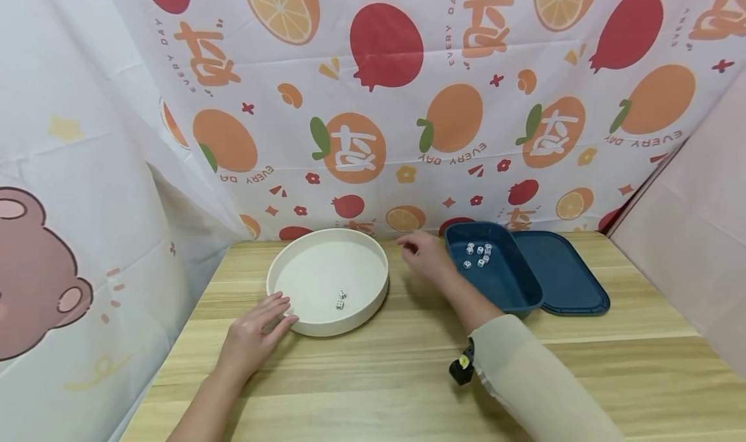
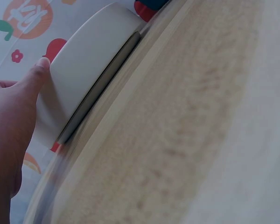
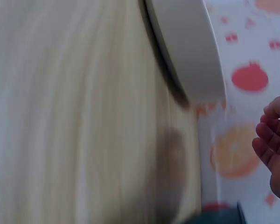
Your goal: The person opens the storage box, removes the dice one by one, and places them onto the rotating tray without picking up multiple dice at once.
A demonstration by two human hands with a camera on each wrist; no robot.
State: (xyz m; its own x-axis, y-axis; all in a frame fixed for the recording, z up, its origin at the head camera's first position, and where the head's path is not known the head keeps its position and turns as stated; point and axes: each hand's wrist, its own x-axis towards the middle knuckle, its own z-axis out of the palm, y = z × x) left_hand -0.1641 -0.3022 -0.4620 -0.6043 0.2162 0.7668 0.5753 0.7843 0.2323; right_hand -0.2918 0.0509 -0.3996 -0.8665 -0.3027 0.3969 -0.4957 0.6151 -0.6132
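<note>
A round cream tray (image 1: 326, 261) with a low wall stands at the back left of the table, two small white dice (image 1: 340, 299) lying in it. My left hand (image 1: 250, 335) rests its fingertips on the tray's near-left rim, with the thumb against the outer wall (image 2: 60, 93) in the left wrist view. Between the tray and a dark blue box (image 1: 513, 280), my right hand (image 1: 428, 257) hovers with bent fingers. Its fingers (image 3: 266, 140) are curled toward the thumb; I cannot tell whether a die is hidden inside. Several white dice (image 1: 480, 250) lie at the box's far end.
A flat dark blue lid (image 1: 559, 274) lies to the right of the box, partly behind its wall. The wooden table (image 1: 373, 384) ends at a fruit-print cloth (image 1: 384, 118) hanging along the back. A pale cloth (image 1: 87, 170) with a bear print hangs on the left.
</note>
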